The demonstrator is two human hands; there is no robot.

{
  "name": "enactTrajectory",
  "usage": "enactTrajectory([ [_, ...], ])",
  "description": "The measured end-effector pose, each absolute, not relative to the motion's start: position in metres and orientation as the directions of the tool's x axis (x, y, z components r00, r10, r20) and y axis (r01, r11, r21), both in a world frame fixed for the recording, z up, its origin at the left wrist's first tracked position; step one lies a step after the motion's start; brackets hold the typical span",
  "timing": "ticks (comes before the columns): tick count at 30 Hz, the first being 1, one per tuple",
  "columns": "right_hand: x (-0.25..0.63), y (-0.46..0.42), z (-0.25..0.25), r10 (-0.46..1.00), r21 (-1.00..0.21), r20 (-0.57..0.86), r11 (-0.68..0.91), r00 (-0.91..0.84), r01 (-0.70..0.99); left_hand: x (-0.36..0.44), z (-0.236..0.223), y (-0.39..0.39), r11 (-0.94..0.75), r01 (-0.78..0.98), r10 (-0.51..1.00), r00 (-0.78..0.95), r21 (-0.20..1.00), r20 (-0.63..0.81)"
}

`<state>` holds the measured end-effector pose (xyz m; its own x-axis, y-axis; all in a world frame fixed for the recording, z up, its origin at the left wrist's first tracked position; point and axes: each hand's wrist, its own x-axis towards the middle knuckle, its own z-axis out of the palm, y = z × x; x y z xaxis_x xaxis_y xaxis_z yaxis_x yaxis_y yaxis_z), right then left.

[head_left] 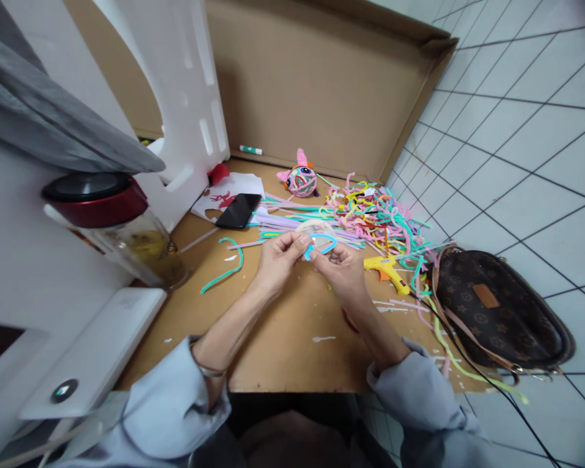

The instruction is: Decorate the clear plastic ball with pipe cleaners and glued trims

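Observation:
A blue pipe cleaner [327, 242], bent into a loop, is pinched between my two hands over the middle of the table. My left hand [283, 255] grips its left end with thumb and forefinger. On the loop's right side, my right hand [340, 268] closes round it with bent fingers. Just behind my fingers lies a pale, rounded piece [316, 225], partly hidden. Straight pipe cleaners [292, 220] in purple, teal and other colours are spread beyond my hands. A yellow glue gun [389, 270] rests to the right of my right hand.
A tangled heap of pipe cleaners [375, 214] lies at the back right, with a pink figure [299, 181] behind. Left are a black phone [240, 211], a red-lidded bottle [127, 227] and a white box [97, 351]. A brown handbag [502, 312] stands right. Cardboard [322, 84] walls the back.

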<state>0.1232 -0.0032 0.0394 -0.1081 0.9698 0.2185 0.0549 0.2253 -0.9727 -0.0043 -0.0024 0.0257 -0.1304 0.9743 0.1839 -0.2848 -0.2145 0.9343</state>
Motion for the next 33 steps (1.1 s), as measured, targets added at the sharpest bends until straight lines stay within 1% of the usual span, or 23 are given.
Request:
enactTrajectory([
  [6, 0.1249, -0.0022, 0.0403, 0.982, -0.984, 0.17, 0.174, -0.087, 0.034, -0.0049, 0.0269, -0.0019, -0.125, -0.432, 0.991, -0.012, 0.893, 0.133],
  [9, 0.1256, -0.0004, 0.0401, 0.981, -0.984, 0.173, 0.176, -0.086, 0.035, -0.0049, 0.0259, -0.0015, -0.108, -0.423, 0.991, 0.023, 0.9, 0.13],
  [11, 0.1267, 0.0001, 0.0405, 0.98, -0.984, 0.167, 0.172, -0.104, 0.042, -0.005, 0.0246, -0.0008, -0.134, -0.382, 0.989, 0.0, 0.914, 0.145],
  [13, 0.1284, -0.0002, 0.0418, 0.977, -0.986, 0.152, 0.16, -0.151, 0.045, -0.0058, 0.0235, 0.0004, -0.174, -0.355, 0.985, -0.062, 0.919, 0.163],
  [16, 0.1311, -0.0015, 0.0442, 0.96, -0.985, 0.159, 0.171, -0.23, 0.032, -0.0084, 0.0233, 0.0021, -0.211, -0.347, 0.974, -0.149, 0.914, 0.169],
  [18, 0.1317, -0.0022, 0.0447, 0.952, -0.981, 0.177, 0.191, -0.249, 0.03, -0.0099, 0.0241, 0.0025, -0.216, -0.345, 0.971, -0.175, 0.913, 0.164],
  [25, 0.1272, -0.0015, 0.0385, 0.954, -0.962, 0.243, 0.261, -0.177, 0.084, -0.0082, 0.0269, 0.0007, -0.198, -0.356, 0.977, -0.153, 0.913, 0.152],
  [29, 0.1261, -0.0021, 0.0367, 0.957, -0.954, 0.254, 0.272, -0.142, 0.128, -0.0056, 0.0267, -0.0001, -0.195, -0.353, 0.977, -0.157, 0.915, 0.147],
  [33, 0.1254, -0.004, 0.0371, 0.96, -0.954, 0.254, 0.269, -0.12, 0.132, -0.0037, 0.0259, -0.0002, -0.198, -0.36, 0.977, -0.152, 0.912, 0.152],
])
